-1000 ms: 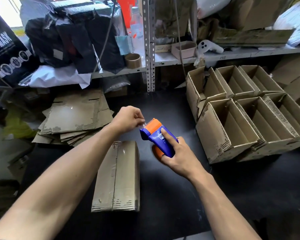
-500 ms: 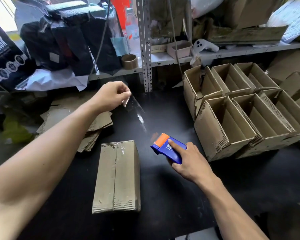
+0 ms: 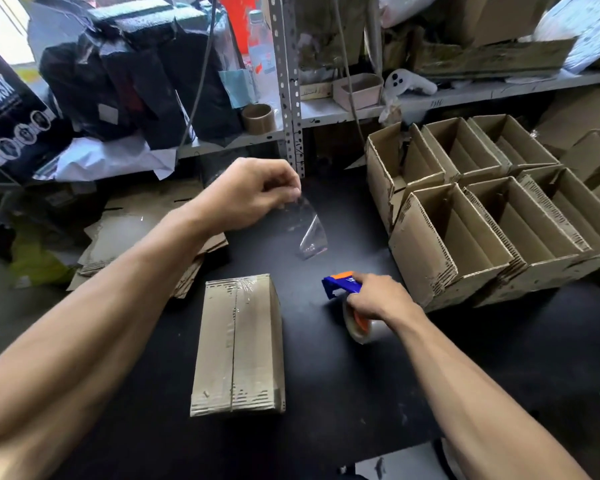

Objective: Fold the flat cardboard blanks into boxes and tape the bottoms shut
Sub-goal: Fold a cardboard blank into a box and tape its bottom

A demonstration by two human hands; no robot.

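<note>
- A clear tape strip (image 3: pixel 309 226) is being pinched by the left hand (image 3: pixel 253 192) above mid-bench (image 3: pixel 343 393).
- The dispenser (image 3: pixel 347 289) is being gripped by the right hand (image 3: pixel 378 297), beside the box (image 3: pixel 238 344).

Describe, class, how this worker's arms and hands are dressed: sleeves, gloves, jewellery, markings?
Both forearms are bare as far as the frame shows, with no sleeves in view. The left hand and right hand wear no gloves. No watch, ring, bracelet or marking is visible on either.
</note>
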